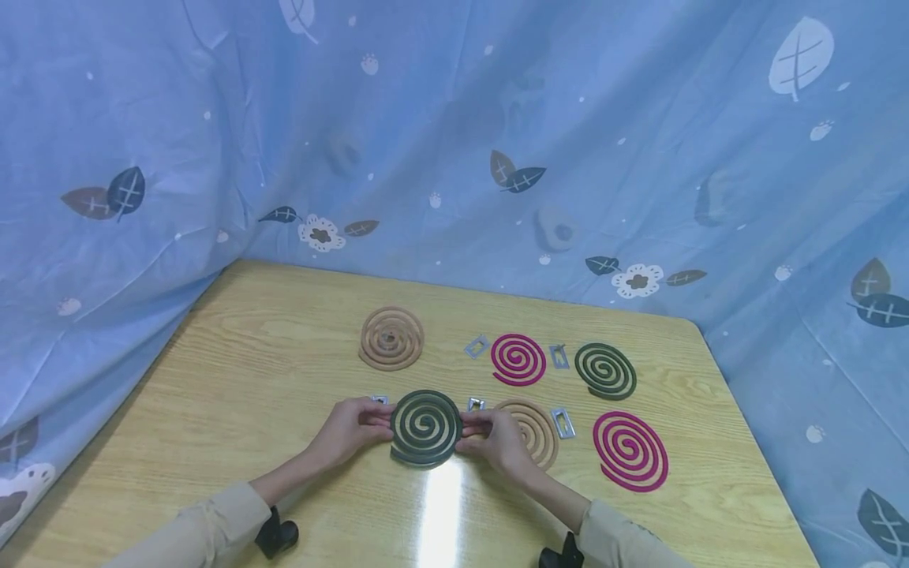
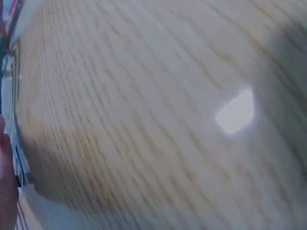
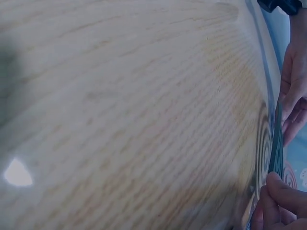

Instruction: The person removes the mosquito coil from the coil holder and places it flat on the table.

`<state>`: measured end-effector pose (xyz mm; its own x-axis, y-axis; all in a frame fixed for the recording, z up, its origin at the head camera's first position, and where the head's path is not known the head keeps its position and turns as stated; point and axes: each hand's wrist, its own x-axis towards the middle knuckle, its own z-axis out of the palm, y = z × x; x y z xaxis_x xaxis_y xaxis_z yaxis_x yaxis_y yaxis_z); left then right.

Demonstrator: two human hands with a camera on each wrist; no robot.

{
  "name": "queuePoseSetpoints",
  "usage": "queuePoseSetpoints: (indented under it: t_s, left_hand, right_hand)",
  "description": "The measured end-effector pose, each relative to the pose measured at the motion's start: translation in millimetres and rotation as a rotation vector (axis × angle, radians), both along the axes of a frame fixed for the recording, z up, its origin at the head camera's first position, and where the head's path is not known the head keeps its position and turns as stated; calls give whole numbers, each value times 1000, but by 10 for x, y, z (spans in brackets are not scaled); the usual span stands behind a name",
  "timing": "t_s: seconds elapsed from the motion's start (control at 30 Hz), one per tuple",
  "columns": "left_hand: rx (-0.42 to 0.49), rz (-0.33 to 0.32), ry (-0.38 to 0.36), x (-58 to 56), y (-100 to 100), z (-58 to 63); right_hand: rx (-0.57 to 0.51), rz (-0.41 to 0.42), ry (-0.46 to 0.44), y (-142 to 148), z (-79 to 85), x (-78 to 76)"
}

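Observation:
A dark green mosquito coil [image 1: 426, 427] is held between both hands at the front middle of the table. My left hand [image 1: 348, 430] pinches its left edge, and my right hand [image 1: 503, 446] pinches the right edge. In the right wrist view the same coil [image 3: 276, 153] appears edge-on, a little above the tabletop, between the fingertips. A tan coil [image 1: 547, 434] lies partly hidden behind my right hand. Small metal coil stands lie near the fingers: one [image 1: 379, 400] beyond the left hand, another [image 1: 476, 404] beyond the right.
On the wooden table [image 1: 270, 355] lie another tan coil [image 1: 392, 367], a pink coil [image 1: 518, 360], a second dark green coil [image 1: 605, 369] and a pink coil [image 1: 630, 450] at right. More metal stands [image 1: 563, 424] lie among them. A blue patterned cloth [image 1: 440, 118] hangs around the table.

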<state>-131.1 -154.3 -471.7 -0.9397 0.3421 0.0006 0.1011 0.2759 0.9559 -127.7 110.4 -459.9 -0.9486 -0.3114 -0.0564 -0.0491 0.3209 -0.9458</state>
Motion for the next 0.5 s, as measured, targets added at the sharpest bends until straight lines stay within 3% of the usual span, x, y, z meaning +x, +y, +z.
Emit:
queuePoseSetpoints:
  t_s: [0.5]
  left_hand:
    - [-37,61,8,-28,55,-14]
  right_hand:
    - [98,5,32,-13,16,-38]
